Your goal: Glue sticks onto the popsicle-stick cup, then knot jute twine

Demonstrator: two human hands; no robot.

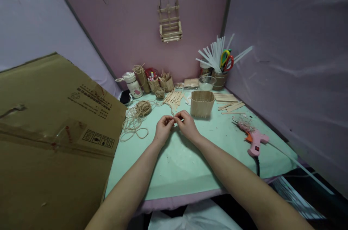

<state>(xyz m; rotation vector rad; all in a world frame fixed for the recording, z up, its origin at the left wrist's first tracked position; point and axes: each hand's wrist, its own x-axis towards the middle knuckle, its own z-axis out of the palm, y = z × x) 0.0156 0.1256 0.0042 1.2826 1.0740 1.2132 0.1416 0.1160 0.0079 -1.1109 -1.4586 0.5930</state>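
One big cardboard box [59, 143] is taking up the left side, its printed panel facing the mint-green desk [179, 172]. Beside it, a white bottle [134, 86] is standing near the back, and loose loops [132, 123] of twine are spreading out next to a wound twine ball [143, 108]. Farther right, the left hand [163, 128] is pinching, its fingers drawn narrow on a thin twine strand [172, 109] that is running in from the back of the desk. The right hand [186, 125] is meeting it there, thumb and forefinger also pressing on the strand; the fingers are hiding its tip. Just beyond the right hand, a wooden-slat container [200, 105] is standing upright. Farther right, a cup [219, 81] is holding white glue sticks [216, 54] and scissors [225, 58], flat craft sticks [232, 107] are lying in front, and a pink glue gun [255, 141] is resting nearer the right edge.
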